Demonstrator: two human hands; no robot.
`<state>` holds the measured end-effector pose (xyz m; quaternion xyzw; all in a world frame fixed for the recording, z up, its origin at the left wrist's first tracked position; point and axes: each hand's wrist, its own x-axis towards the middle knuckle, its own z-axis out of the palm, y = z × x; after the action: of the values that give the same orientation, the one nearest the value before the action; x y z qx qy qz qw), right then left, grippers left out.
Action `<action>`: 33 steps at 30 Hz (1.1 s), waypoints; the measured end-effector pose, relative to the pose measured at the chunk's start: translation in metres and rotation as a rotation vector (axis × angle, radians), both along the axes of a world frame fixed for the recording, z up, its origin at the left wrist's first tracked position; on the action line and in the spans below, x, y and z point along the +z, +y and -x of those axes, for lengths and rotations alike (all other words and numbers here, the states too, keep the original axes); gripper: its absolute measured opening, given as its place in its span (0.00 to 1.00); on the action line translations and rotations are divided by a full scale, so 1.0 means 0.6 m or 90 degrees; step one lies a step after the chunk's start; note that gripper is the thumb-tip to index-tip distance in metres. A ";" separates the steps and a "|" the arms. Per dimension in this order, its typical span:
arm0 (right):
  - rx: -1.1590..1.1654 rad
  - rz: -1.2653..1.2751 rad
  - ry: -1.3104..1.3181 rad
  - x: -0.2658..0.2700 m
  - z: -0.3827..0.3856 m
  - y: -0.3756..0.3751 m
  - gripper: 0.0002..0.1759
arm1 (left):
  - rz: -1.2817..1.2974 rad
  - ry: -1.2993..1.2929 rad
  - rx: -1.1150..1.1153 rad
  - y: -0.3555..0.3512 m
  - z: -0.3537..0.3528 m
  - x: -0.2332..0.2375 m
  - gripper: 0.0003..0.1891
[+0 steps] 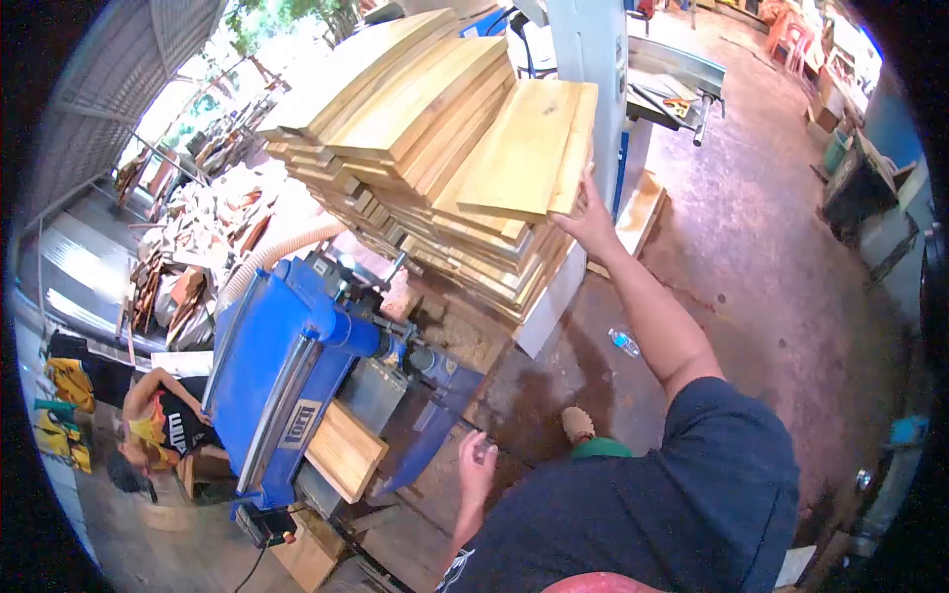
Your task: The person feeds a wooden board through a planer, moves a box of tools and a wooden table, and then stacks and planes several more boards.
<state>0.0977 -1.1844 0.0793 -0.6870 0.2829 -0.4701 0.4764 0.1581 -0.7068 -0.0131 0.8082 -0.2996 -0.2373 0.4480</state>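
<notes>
My right hand (pixel 590 219) reaches up to a tall stack of boards and grips the near corner of a wooden board (pixel 519 148) on top, its fingers along the board's edge. Low beside the blue planer, my left hand (pixel 476 460) is held with its fingers loosely bent and apart, with nothing visible in it. The planer (pixel 272 371) stands to the left of my body. Out of its near side sticks another wooden board (pixel 346 450), lying on the machine's bed. A gap separates my left hand from that board.
Beyond the planer another person (pixel 168 425) bends toward it. A ribbed hose (pixel 282 252) runs behind the machine, near a heap of wood scraps (pixel 193 257). A plastic bottle (pixel 624 343) lies on the floor. A grey machine column (pixel 588 69) rises beside the stack.
</notes>
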 end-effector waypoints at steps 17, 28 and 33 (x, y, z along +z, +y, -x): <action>0.285 -0.549 0.005 0.054 0.207 0.189 0.37 | 0.226 0.398 0.095 -0.222 -0.100 0.166 0.24; 0.504 -0.387 0.053 -0.097 0.275 0.406 0.45 | 0.126 0.455 0.205 -0.218 -0.067 0.123 0.29; 0.727 -0.277 0.040 0.047 0.161 0.415 0.50 | 0.427 0.551 0.252 -0.120 -0.088 0.093 0.38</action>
<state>0.0011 -0.9353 0.1074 -0.6304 -0.0270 -0.0514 0.7741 0.2110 -0.7791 0.0426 0.4921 0.0089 -0.3502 0.7970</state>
